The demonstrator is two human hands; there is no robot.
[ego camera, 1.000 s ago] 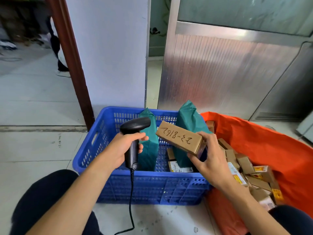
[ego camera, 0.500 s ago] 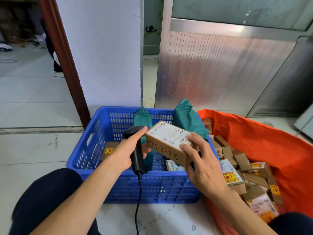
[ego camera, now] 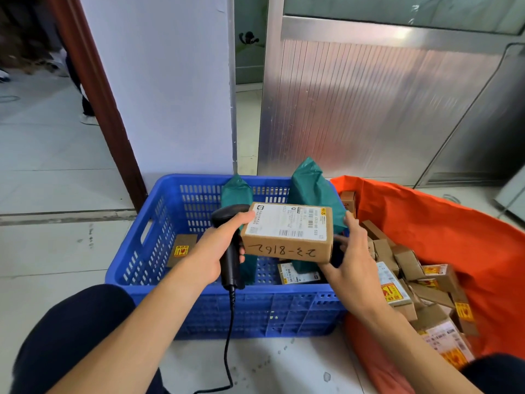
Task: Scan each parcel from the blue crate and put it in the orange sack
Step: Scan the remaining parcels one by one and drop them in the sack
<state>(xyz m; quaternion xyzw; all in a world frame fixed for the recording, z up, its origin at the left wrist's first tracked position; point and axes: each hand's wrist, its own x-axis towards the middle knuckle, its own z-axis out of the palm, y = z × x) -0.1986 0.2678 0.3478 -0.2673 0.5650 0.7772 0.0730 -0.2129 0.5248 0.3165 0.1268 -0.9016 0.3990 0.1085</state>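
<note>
The box [ego camera: 287, 231] is held above the crate [ego camera: 284, 314], over its middle, and is supported at both ends. The right hand [ego camera: 352, 257] is closed round the box's right end, with fingers behind and beneath it. The left hand [ego camera: 210, 254] is wrapped round the handle of the scanner [ego camera: 233, 265], and its thumb is set against the box's left end. Over the last second the box has been turned. The handwritten side, formerly uppermost, now faces the person, and the printed label [ego camera: 287, 223] has been brought to the top. The scanner head, formerly clear of the box, is now partly hidden behind the left end. The barcode is thus exposed, but the scanner is not aimed at it, so the scan is judged not yet made. The scanner must be drawn back and pointed at the label. The sack [ego camera: 440, 223], just right of the crate, already holds many boxes. Two green bags [ego camera: 312, 189] stand at the crate's far wall, with further boxes on its floor.
</note>
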